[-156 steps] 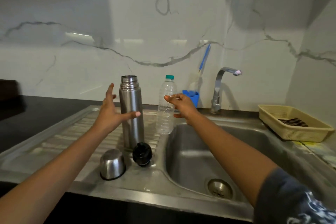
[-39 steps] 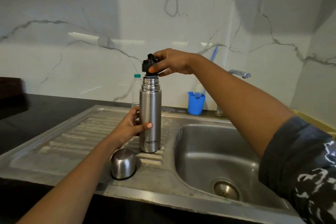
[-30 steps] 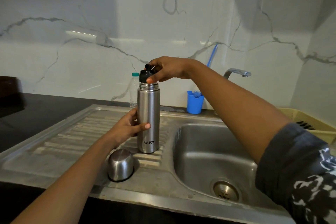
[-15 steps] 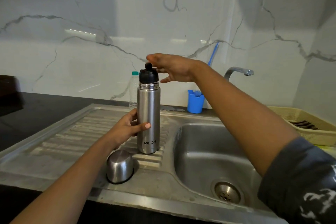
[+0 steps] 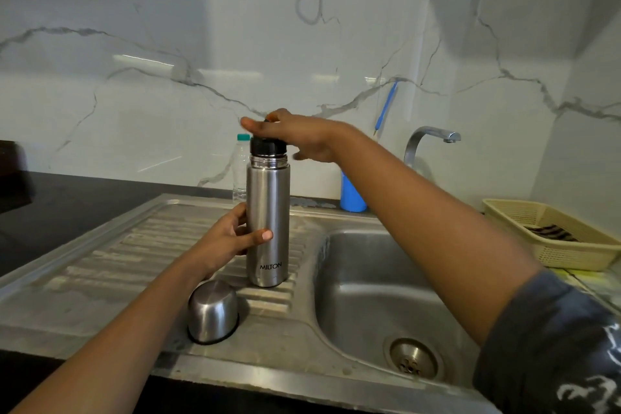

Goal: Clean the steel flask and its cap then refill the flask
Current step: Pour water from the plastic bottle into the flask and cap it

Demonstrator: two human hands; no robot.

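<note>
Two hands, one flask, one loose cap. Item one: steel flask, upright on the ribbed drainboard just left of the sink basin, brand lettering facing the room. Item two: black stopper, now seated in the flask neck; some seconds ago it lay on the drainboard beside the cap and the neck stood bare. Item three: left hand, fingers and thumb curled round the flask body at mid-height, steadying it as it did a second ago. Item four: right hand, laid flat across the stopper top with fingers stretched straight; a second ago it pinched the stopper's rim, so the pinch has given way to a flat palm. Whether it presses or merely rests cannot be told. Item five: steel cap, mouth down on the drainboard in front of the flask, touched by neither hand. Sundries: plastic bottle behind the flask by the wall, blue holder, tap showing no water, yellow basket at far right. Assessment: with the stopper in, washing and refilling look finished; fitting the steel cap over the stopper appears to be what remains.
</note>
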